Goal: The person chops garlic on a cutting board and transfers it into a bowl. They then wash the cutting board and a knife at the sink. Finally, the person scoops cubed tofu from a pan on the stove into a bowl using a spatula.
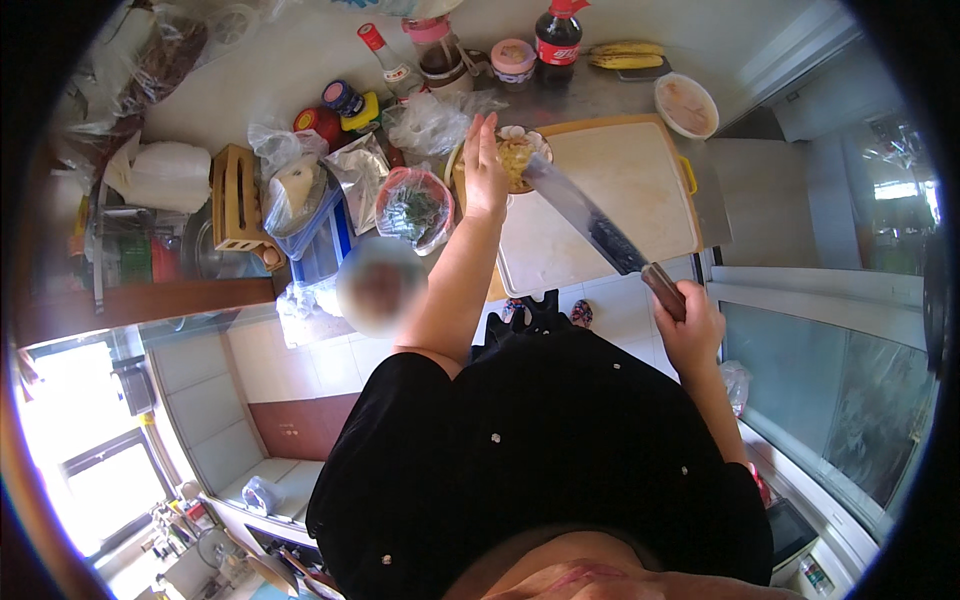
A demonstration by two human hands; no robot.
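Note:
My right hand (688,330) grips the wooden handle of a cleaver (581,217), held aslant with its blade tip over a bowl (551,146). Chopped yellowish food (516,163) lies in that bowl, which stands at the left back of a white cutting board (600,202). Beside the bowl's left rim is my left hand (484,169), its fingers stretched out and pointing away from me; no object shows in it. The white board lies over a wooden-edged board (694,206) with a yellow handle. Part of the bowl is hidden by the blade.
Left of the boards stand a pink bowl of greens under plastic film (415,208), a blue plastic container (322,240) and a wooden egg holder (234,199). Along the back are a glass bottle (394,64), a cola bottle (558,45), bananas (626,56) and a white bowl (686,105).

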